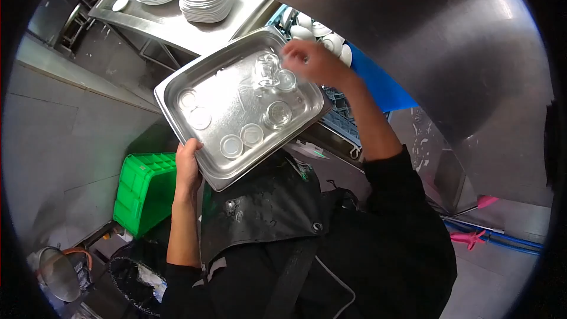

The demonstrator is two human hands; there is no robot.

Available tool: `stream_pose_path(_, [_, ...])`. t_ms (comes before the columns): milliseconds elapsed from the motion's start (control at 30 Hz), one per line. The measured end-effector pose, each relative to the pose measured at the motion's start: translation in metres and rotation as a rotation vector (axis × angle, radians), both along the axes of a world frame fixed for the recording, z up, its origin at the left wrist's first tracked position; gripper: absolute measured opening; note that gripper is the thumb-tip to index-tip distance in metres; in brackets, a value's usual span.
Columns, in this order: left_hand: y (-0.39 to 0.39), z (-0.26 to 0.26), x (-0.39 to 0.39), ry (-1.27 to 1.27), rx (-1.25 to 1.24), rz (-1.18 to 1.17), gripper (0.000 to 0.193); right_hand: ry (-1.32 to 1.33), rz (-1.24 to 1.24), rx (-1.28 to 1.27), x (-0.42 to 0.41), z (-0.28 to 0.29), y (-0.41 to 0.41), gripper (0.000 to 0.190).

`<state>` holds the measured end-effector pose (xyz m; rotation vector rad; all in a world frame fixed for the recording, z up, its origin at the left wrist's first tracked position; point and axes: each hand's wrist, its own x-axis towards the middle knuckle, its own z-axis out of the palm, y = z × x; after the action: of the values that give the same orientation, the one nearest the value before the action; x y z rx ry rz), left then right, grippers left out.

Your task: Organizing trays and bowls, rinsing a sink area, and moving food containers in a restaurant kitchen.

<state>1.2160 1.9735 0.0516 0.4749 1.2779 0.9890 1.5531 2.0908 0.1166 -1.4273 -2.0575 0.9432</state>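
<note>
My left hand [188,164] grips the near left corner of a rectangular stainless steel pan [230,97], thumb over the rim. Inside the pan stand several small clear glasses or cups. A glass jug or mug [267,68] lies by the far right side, with a small clear cup [286,80] touching or very near it. A rounder glass [279,114] sits near the right end, and two small cups, one of them a clear cup [231,146], are along the near side. My right hand [310,62] is blurred above the pan's far right corner, its fingers curled; whether it holds anything is unclear.
Stacked white plates [206,2] stand on a steel table [168,26] beyond the pan. White bowls [321,29] fill a blue dish rack behind my right hand. A steel hood-like surface [398,17] curves overhead at right. A green plastic crate [130,195] sits at lower left.
</note>
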Motion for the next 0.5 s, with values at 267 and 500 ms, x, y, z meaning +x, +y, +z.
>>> stream_pose_path(267, [0.003,0.010,0.011,0.014,0.022,-0.002,0.019,-0.514,-0.288,-0.003,-0.062,-0.033,0.010,0.052])
stream_pose_path(500, [0.002,0.011,0.012,0.088,0.009,0.047,0.010,-0.109,-0.455,0.638,0.041,-0.034,0.005,0.043])
